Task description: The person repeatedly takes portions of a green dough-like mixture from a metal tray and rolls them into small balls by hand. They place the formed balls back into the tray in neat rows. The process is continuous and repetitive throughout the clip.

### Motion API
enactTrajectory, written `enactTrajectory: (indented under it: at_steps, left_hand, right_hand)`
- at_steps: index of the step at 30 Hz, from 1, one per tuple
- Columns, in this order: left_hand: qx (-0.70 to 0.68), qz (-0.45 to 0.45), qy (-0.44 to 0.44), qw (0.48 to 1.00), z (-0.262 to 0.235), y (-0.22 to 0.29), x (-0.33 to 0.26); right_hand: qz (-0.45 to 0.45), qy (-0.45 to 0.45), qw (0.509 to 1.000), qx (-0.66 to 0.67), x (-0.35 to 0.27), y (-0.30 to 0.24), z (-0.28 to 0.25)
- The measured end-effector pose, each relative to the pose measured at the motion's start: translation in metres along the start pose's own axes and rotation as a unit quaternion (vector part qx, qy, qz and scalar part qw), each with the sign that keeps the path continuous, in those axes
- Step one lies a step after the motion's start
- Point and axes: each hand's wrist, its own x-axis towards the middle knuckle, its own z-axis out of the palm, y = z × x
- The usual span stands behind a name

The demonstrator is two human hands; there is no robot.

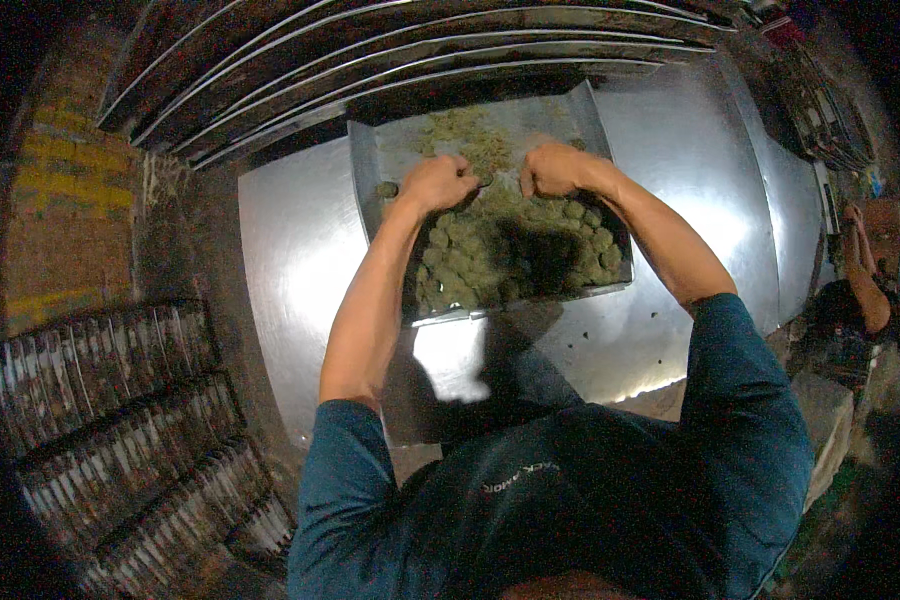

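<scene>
A metal tray [362, 160] lies on a steel table [290, 260], its near half packed with several small round greenish dough balls [470, 250] and its far part strewn with crumbly greenish mix [460, 125]. My left hand [438, 182] is closed in a fist on the dough at the tray's middle. My right hand [555, 168] is likewise closed on the dough just to the right of it. One lone ball [386, 189] sits near the tray's left rim. What lies inside each fist is hidden.
Long metal rails or stacked tray edges [370, 50] run across the far side. Racks of stacked trays [120, 420] stand at the lower left. A brick wall [65, 200] is on the left. Another person [865, 280] sits at the far right.
</scene>
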Motion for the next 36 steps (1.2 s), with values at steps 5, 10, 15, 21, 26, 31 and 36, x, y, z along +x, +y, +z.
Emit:
enactTrajectory:
  at_steps: [5, 10, 15, 21, 26, 31, 36]
  left_hand:
    - [0.064, -0.006, -0.057, 0.996, -0.001, 0.007, -0.003]
    - [0.042, 0.027, -0.026, 0.998, 0.005, -0.011, -0.006]
    - [0.058, -0.095, 0.130, 0.985, -0.011, 0.010, -0.015]
    - [0.165, 0.007, 0.242, 0.956, 0.014, -0.011, 0.010]
    - [0.084, 0.009, 0.134, 0.987, 0.014, -0.023, -0.019]
    - [-0.034, 0.016, 0.203, 0.978, -0.004, 0.005, -0.064]
    - [-0.198, 0.014, 0.354, 0.914, -0.005, -0.006, -0.105]
  right_hand:
    - [-0.078, 0.125, 0.987, 0.067, 0.009, 0.013, 0.018]
    - [-0.075, 0.213, 0.973, 0.038, 0.019, 0.016, 0.028]
    - [0.101, 0.367, 0.922, 0.077, 0.028, -0.013, 0.015]
    - [0.040, 0.247, 0.968, -0.033, 0.067, -0.025, 0.034]
    - [0.006, 0.367, 0.930, 0.032, 0.074, 0.005, 0.017]
    - [0.041, 0.307, 0.949, -0.056, 0.078, 0.018, 0.015]
    - [-0.020, 0.302, 0.950, -0.075, 0.059, 0.013, 0.035]
